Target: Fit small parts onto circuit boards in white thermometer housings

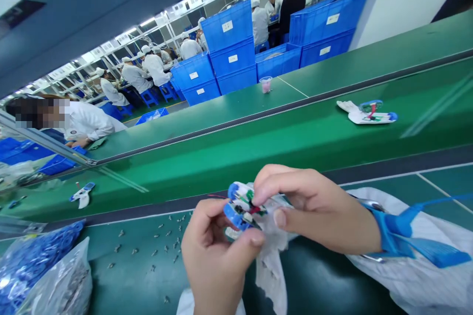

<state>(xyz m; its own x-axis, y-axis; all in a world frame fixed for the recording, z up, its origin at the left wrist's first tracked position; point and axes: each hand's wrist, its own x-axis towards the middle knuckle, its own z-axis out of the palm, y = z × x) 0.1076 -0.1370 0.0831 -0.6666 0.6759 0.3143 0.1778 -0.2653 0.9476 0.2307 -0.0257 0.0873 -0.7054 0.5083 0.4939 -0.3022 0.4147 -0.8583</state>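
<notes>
- Where the view tilts across the workshop, rows of workers in white coats and caps (155,66) sit beyond stacks of blue plastic crates (229,49).
- A green conveyor belt (258,133) runs across the frame, with a co-worker in a white coat (86,123) beyond it at the left.
- Two white-and-blue plastic assemblies (367,112) lie well apart on the belt, and a clear cup with pink contents (265,84) stands on the green surface beyond it.
- On the near green workbench (318,280), a clear bag of blue parts (33,266) lies beside a clear bag of grey parts (64,280).
- Small grey metal parts (148,246) are scattered on the bench.
- A white sleeve (417,275) with a blue wrist strap (399,231) lies at the right.
- A crumpled white cloth (271,270) hangs below the hands.
- The left hand (218,256) grips the lower edge of a white-and-blue device (240,206) between thumb and fingers.
- The right hand (318,206) clasps its top, fingers curled over.
- The device sits between both hands above the bench, a thin red wire (218,196) trailing from it.
</notes>
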